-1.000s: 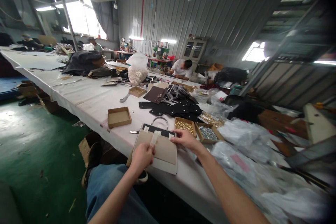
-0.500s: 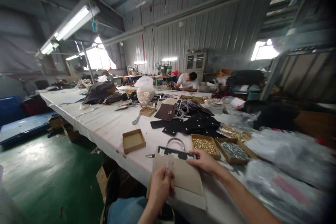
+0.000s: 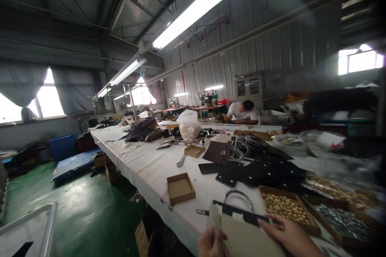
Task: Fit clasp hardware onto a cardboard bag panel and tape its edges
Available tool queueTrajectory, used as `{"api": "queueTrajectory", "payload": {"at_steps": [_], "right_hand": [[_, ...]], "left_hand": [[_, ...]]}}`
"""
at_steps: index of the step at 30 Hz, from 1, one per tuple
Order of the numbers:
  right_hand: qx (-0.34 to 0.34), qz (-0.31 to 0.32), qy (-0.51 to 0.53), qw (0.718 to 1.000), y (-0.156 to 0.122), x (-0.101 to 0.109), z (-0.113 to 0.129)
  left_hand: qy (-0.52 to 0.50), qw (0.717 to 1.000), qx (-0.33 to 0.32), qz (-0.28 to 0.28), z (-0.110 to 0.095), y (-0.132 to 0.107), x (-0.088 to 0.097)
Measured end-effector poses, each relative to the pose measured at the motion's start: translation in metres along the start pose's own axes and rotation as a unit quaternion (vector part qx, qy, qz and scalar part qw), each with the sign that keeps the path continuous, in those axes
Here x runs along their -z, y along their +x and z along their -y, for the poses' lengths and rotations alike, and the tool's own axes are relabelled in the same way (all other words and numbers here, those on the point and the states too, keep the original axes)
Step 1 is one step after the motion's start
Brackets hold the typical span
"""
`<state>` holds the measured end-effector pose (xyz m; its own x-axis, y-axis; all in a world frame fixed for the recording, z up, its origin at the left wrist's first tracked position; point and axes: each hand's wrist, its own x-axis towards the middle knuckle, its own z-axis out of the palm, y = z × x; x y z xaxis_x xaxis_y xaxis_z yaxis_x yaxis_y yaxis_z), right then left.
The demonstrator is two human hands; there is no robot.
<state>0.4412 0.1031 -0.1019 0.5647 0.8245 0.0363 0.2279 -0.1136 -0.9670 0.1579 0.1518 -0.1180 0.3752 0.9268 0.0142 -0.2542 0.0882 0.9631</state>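
Note:
A tan cardboard-backed panel [image 3: 244, 237] with a black strip along its far edge lies at the near edge of the white table [image 3: 150, 168]. My left hand [image 3: 211, 243] is at the bottom of the view, fingers closed on a pale strip at the panel's left corner. My right hand [image 3: 285, 235] rests on the panel's right side, fingers stretched along it. A metal ring handle [image 3: 238, 197] lies just beyond the panel. Both hands are cut off by the frame's lower edge.
An open brown box [image 3: 180, 188] sits left of the panel. Boxes of gold studs [image 3: 283, 207] and silver studs [image 3: 340, 219] stand to the right. Black leather pieces [image 3: 256, 170] lie beyond them. A seated person [image 3: 243, 112] works at the far end. Green floor [image 3: 75, 209] lies to the left.
The view has tilted up and to the left, so my hands and the panel have slid to the bottom edge. Both hands stay on the panel as before.

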Motion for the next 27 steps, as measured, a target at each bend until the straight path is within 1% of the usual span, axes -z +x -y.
{"api": "queueTrajectory", "payload": {"at_steps": [4, 6, 8, 12, 14, 17, 20, 25, 27], "right_hand": [[-0.001, 0.003, -0.019, 1.000, 0.003, -0.001, -0.006], [0.007, 0.012, -0.023, 1.000, 0.009, 0.002, -0.009], [0.009, 0.036, -0.022, 0.999, 0.014, 0.006, -0.012], [0.009, 0.068, -0.006, 0.998, 0.016, 0.013, -0.016], [0.014, 0.083, 0.009, 0.996, 0.012, 0.015, -0.016], [0.002, 0.113, 0.020, 0.993, 0.007, 0.013, -0.015], [-0.008, 0.119, 0.030, 0.992, 0.004, 0.010, -0.012], [0.001, 0.133, 0.080, 0.988, 0.003, 0.006, -0.010], [-0.006, 0.121, 0.067, 0.990, 0.002, 0.006, -0.010]], "left_hand": [[0.003, 0.998, -0.030, -0.055, -0.005, 0.013, 0.024], [0.015, 0.997, -0.038, -0.062, -0.004, 0.017, 0.033], [0.031, 0.997, -0.037, -0.055, -0.001, 0.019, 0.038], [0.062, 0.997, -0.027, -0.040, 0.008, 0.017, 0.037], [0.072, 0.996, -0.023, -0.042, 0.010, 0.016, 0.035], [0.071, 0.996, -0.006, -0.046, 0.012, 0.016, 0.032], [0.062, 0.997, 0.013, -0.050, 0.013, 0.018, 0.031], [0.022, 0.997, 0.025, -0.071, 0.015, 0.020, 0.033], [0.014, 0.997, 0.027, -0.075, 0.015, 0.020, 0.034]]}}
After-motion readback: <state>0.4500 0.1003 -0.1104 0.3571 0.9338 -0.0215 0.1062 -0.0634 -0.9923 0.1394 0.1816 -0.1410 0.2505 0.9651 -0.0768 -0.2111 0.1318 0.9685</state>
